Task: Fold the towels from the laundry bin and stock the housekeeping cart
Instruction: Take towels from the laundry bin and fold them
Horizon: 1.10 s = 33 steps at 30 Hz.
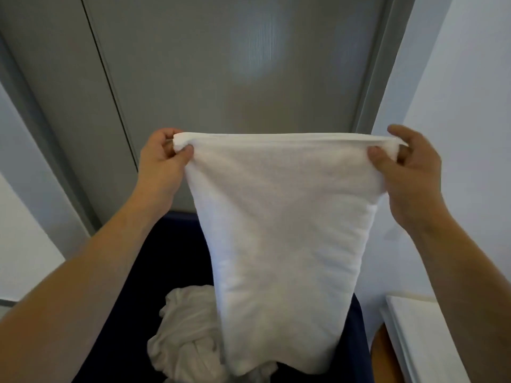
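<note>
1. A dark blue laundry bin (177, 272) sits at the bottom middle of the frame; its inside looks almost black.
2. A crumpled white pile of cloth (185, 335) lies right in the bin, at the lower middle, a bit to the left; it is all bunched up and wrinkly.
3. A white flat surface (423, 338) shows at the lower right of the frame, just beside the bin; its edge is pale and straight; what it belongs to is hard to tell.
4. A bit of brown floor (380, 352) peeks out between the bin and the white surface.
</note>
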Available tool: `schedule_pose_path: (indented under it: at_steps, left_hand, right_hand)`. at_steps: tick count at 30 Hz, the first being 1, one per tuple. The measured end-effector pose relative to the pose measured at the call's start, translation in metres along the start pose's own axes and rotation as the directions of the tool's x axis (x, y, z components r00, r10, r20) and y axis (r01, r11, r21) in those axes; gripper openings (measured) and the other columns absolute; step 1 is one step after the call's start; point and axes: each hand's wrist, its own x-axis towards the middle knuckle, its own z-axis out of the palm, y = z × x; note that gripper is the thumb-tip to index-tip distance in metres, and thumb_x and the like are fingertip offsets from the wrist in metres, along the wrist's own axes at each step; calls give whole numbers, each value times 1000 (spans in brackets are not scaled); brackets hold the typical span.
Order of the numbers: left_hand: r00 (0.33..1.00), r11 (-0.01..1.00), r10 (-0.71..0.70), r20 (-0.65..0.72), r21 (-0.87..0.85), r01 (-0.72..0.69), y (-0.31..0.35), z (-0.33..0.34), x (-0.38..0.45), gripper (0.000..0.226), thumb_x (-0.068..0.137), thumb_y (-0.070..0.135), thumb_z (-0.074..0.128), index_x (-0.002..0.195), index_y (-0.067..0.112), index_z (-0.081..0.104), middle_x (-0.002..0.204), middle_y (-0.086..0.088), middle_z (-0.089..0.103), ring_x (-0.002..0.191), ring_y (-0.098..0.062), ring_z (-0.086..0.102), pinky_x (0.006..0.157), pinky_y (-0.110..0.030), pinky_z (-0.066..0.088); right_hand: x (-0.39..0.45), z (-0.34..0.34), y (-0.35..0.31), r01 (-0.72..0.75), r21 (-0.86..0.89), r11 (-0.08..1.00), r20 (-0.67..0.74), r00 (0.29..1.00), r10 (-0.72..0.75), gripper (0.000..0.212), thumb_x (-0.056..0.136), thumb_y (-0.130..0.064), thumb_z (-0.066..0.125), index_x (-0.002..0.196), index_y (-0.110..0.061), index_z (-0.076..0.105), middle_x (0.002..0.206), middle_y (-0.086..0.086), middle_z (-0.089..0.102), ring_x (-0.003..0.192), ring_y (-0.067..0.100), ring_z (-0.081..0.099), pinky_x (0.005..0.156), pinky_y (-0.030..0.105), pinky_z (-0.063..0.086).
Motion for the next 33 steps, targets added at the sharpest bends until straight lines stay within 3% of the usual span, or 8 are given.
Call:
schedule_pose_path:
  at_steps: [3, 5, 11, 16, 21, 24, 28, 33]
  left_hand:
    - [982, 955, -174, 73, 256, 150, -62, 1, -33, 16, 95, 4, 65, 89, 18, 63, 84, -2, 66, 78, -14, 61, 70, -30, 48]
    - [923, 804, -360, 134, 547, 233, -108, -2, -66, 18, 92, 10, 70, 80, 22, 63, 87, -5, 68, 89, -25, 65, 73, -34, 47]
    - [975, 925, -200, 98, 346, 155, -57, 31, -15, 13, 92, 16, 71, 89, 28, 67, 97, -7, 72, 95, -30, 68, 87, -49, 58]
    - [970, 950, 238, 49, 195, -243, -4, 28, -7, 10, 93, 15, 69, 97, 24, 66, 84, 4, 68, 76, -11, 61, 71, -24, 48]
    - [957, 775, -212, 199, 630, 41, -104, -2, -66, 7, 95, 17, 67, 95, 10, 69, 87, -6, 68, 93, -34, 65, 76, -39, 46]
    - [969, 821, -204, 139, 564, 92, -99, -12, -59, 8, 95, 17, 66, 87, 14, 65, 79, -5, 65, 88, -35, 63, 71, -39, 45]
    - [981, 900, -193, 25, 403, 167, -68, -22, -19, 8, 92, 20, 67, 98, 18, 70, 93, -5, 71, 92, -29, 66, 80, -43, 55]
    - [986, 940, -158, 59, 314, 132, -43, -23, -3, 5, 92, 21, 67, 96, 21, 70, 98, -4, 71, 97, -28, 65, 84, -42, 54]
  right_hand:
    - [-42, -1, 62, -157, -432, 888, 137, 962, 237, 32, 88, -19, 75, 63, -13, 57, 60, 6, 48, 60, 17, 42, 53, 28, 33]
    - [-75, -7, 106, -312, -597, 739, 134, 869, 476, 32, 89, -17, 74, 71, 6, 61, 69, 28, 59, 64, 21, 46, 59, 31, 36]
    - [-17, -16, 41, -214, -361, 908, -89, 977, 195, 5, 93, -15, 69, 94, -13, 74, 79, 1, 67, 77, 19, 58, 71, 27, 45]
    - [-20, -12, 20, -31, -139, 990, -188, 982, 5, 4, 97, -19, 64, 93, -20, 65, 78, -9, 59, 71, 7, 52, 66, 20, 46]
    - [-94, -3, 105, -439, -392, 809, -12, 881, 472, 24, 91, -18, 69, 69, -12, 64, 66, 2, 59, 69, 26, 55, 64, 34, 47]
    - [-86, 1, 89, -394, -356, 848, -14, 909, 416, 35, 91, -16, 69, 60, -10, 55, 56, -3, 46, 61, 19, 42, 57, 30, 34]
    - [-65, 17, 54, -313, -267, 912, -5, 946, 323, 33, 92, -20, 71, 70, 3, 59, 65, 4, 49, 62, 19, 44, 61, 31, 38]
    - [-54, 17, 21, -278, -205, 938, -40, 960, 276, 27, 93, -22, 70, 69, -12, 66, 65, 0, 58, 66, 20, 50, 65, 35, 45]
